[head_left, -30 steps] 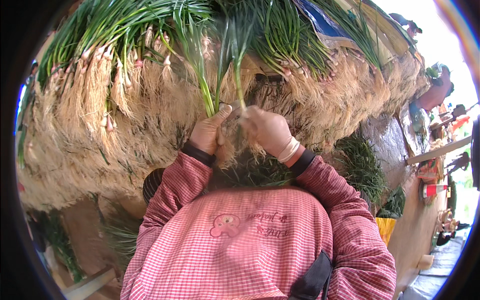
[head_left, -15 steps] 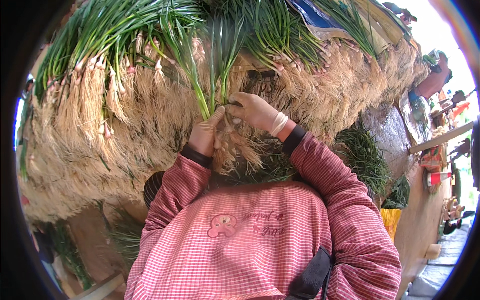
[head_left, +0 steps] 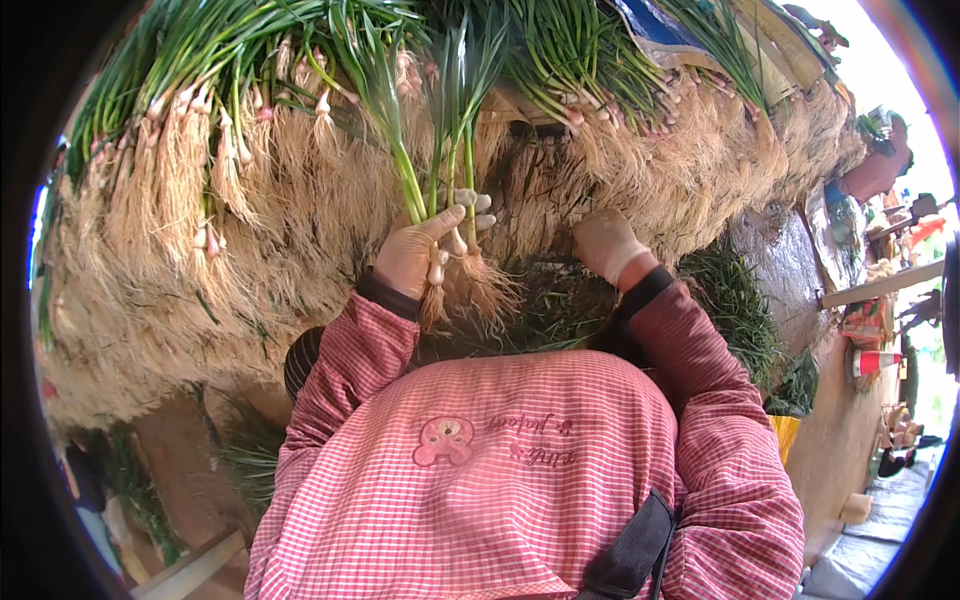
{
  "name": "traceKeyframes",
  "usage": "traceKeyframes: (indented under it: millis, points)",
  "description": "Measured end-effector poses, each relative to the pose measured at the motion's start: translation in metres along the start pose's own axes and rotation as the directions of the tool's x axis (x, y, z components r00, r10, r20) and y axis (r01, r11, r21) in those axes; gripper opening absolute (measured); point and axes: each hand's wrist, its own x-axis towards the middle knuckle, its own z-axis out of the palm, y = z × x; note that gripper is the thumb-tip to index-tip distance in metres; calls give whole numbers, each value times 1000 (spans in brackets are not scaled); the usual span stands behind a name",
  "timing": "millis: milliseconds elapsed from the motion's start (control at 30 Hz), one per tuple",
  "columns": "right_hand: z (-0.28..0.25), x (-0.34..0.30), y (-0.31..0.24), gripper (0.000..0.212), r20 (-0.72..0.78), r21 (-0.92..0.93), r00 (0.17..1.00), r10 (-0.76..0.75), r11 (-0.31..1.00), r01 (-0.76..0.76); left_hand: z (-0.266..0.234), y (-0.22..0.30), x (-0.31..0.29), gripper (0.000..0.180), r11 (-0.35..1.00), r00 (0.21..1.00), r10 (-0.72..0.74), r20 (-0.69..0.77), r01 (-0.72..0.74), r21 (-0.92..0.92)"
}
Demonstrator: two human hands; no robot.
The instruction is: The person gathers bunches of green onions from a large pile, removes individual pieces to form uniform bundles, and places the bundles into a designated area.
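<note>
My left hand (head_left: 410, 254), in a thin pale glove, is closed around the stems of a few young garlic plants (head_left: 407, 178). Their green leaves point away from me, and the small white bulbs with stringy roots (head_left: 487, 285) hang below the fingers. To the right and apart from the plants, my gloved right hand (head_left: 608, 246) is curled into a loose fist in front of the root-covered pile. Its fingertips are turned away, so whatever they hold is hidden.
A long heap of garlic plants (head_left: 185, 110) lies ahead, with a thick mat of dry roots (head_left: 200, 330) facing me. Cut green leaves (head_left: 735, 310) are piled low on the right. Further right are a wooden bar (head_left: 880, 285) and a red-and-white cone (head_left: 876, 362).
My right hand has left the bulbs and moved right, toward the root pile. The left hand still grips the plants, whose bulbs and roots now hang more plainly in view.
</note>
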Motion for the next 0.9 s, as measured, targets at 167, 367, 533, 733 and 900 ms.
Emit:
traceKeyframes:
  millis: [167,367,533,733,900]
  points:
    - [-58,-7,-99,19,-225,788,960,167,611,78,0,-4,2,31,979,995,-51,-80,66,195]
    - [-41,13,-126,38,-366,639,909,200,764,90,7,-18,8,23,990,998,-24,-56,31,137]
    - [-53,6,-130,24,-386,589,889,247,808,31,4,-22,13,25,964,996,-2,-87,25,266]
    - [-69,-21,-135,26,-90,822,990,108,570,12,-3,-25,18,35,991,987,-132,91,133,-2]
    - [-86,-39,-134,36,165,610,962,-217,789,74,-6,-30,20,33,986,988,-31,151,55,-156]
